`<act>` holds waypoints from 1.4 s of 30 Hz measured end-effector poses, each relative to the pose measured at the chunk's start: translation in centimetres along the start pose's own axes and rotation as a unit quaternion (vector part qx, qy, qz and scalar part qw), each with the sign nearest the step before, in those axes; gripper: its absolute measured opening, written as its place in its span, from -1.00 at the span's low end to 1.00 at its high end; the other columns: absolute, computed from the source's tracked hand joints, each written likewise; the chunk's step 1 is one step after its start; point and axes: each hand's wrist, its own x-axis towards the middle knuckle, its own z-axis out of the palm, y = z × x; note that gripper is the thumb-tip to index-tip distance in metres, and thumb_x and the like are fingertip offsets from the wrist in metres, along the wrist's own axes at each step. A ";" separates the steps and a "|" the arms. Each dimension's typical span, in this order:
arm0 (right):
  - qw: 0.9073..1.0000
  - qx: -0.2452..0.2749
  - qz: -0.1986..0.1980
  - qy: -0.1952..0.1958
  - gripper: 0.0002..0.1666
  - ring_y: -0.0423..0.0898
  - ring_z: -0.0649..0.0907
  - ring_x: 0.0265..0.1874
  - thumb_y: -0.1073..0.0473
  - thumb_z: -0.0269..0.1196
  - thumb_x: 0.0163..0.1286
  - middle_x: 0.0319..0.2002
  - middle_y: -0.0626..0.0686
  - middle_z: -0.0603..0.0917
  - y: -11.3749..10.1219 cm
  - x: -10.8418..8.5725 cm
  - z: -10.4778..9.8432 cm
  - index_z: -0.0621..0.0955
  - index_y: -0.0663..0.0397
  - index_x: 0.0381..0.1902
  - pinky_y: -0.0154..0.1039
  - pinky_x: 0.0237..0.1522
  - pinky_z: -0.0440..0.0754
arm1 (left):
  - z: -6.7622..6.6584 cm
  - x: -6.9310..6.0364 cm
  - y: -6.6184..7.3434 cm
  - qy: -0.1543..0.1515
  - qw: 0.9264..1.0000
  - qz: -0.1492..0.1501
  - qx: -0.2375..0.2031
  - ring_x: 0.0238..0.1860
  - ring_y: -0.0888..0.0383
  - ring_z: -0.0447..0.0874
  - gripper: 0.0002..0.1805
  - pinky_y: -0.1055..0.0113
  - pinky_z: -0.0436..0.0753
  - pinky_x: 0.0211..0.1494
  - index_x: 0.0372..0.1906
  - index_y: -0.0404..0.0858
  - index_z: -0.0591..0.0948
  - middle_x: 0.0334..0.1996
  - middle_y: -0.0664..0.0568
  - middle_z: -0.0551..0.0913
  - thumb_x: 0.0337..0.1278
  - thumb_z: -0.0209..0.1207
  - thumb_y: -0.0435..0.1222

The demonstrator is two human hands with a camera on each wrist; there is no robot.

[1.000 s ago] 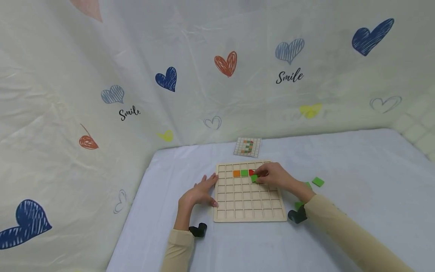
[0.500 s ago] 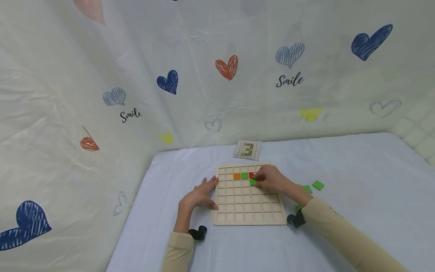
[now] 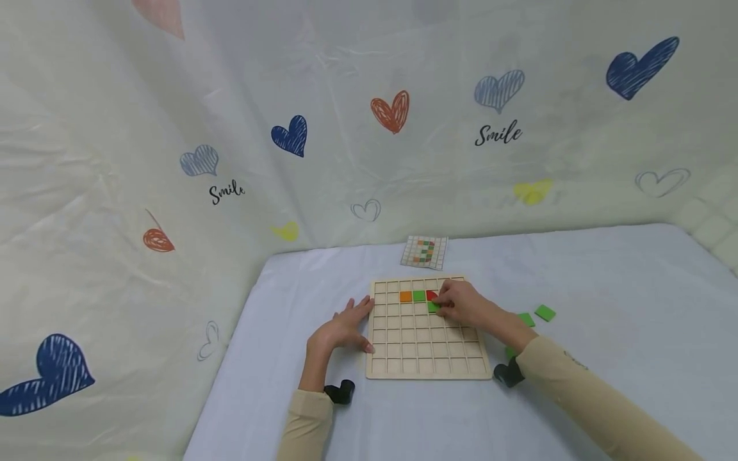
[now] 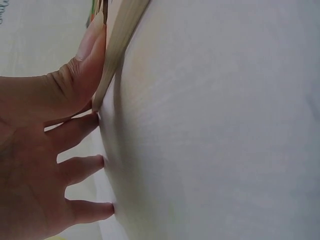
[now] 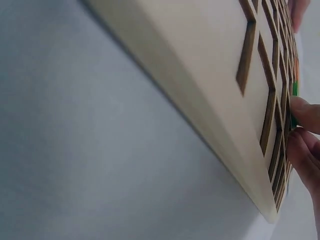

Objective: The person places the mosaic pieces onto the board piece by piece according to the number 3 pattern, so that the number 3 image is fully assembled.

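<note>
A wooden grid board lies on the white cloth. In its upper part an orange tile, a green tile and a red piece form a row. My right hand pinches another green tile just below the red piece; fingertips partly cover it. In the right wrist view, thumb and finger hold this green tile at the grid. My left hand, fingers spread, touches the board's left edge. The left wrist view shows its thumb against the board's side.
A card with a coloured grid pattern lies behind the board. To the right are loose green tiles, one partly hidden by the right wrist's black camera. A curtain printed with hearts hangs behind the table.
The green tile in my right fingers has shifted slightly left on the board, to below the red piece. My left hand has stayed at the board's edge.
</note>
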 end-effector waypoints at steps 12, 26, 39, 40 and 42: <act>1.000 -0.012 0.004 -0.020 -0.76 -0.16 0.53 -0.38 0.47 0.31 0.32 -0.31 0.08 0.65 -1.0 -0.3 -0.7 0.75 0.34 -0.07 -0.31 -0.33 0.61 | -0.2 0.0 0.0 -0.006 1.000 0.000 0.002 0.69 -0.17 -0.25 0.19 -0.35 -0.12 0.62 0.66 -0.16 0.11 0.68 0.01 -0.02 -0.07 0.56 -0.28; 0.999 -0.001 0.043 0.031 -0.78 -0.13 0.67 -0.32 0.51 0.33 0.28 -0.27 0.06 0.74 0.3 -4.4 -2.9 0.77 0.25 -0.15 -0.27 -0.27 0.71 | -0.2 0.1 0.4 -0.015 1.000 -0.010 0.006 0.69 -0.15 -0.27 0.18 -0.36 -0.14 0.62 0.66 -0.14 0.11 0.68 0.06 -0.04 -0.06 0.55 -0.28; 0.993 -0.012 0.115 -0.013 -0.77 -0.15 0.65 -0.31 0.44 0.42 0.20 -0.26 0.00 0.72 1.1 -9.7 -5.8 0.79 0.20 -0.17 -0.23 -0.24 0.73 | -0.1 0.1 0.2 -0.007 1.000 -0.008 0.010 0.68 -0.18 -0.22 0.18 -0.38 -0.09 0.60 0.65 -0.14 0.14 0.68 0.03 0.00 -0.08 0.57 -0.26; 0.992 -0.013 0.123 -0.017 -0.78 -0.14 0.65 -0.31 0.42 0.43 0.19 -0.26 0.00 0.72 1.2 -10.1 -5.9 0.79 0.20 -0.17 -0.22 -0.24 0.74 | -0.1 0.1 0.2 -0.007 1.000 -0.009 0.009 0.68 -0.18 -0.22 0.19 -0.38 -0.09 0.60 0.65 -0.14 0.14 0.68 0.03 0.00 -0.09 0.57 -0.26; 0.990 -0.016 0.136 -0.021 -0.80 -0.13 0.63 -0.31 0.39 0.45 0.19 -0.26 0.00 0.71 1.2 -10.8 -5.9 0.79 0.20 -0.19 -0.23 -0.25 0.72 | -0.1 0.1 0.1 -0.008 1.000 -0.009 0.010 0.68 -0.18 -0.22 0.19 -0.38 -0.08 0.60 0.65 -0.14 0.14 0.68 0.02 0.00 -0.09 0.57 -0.24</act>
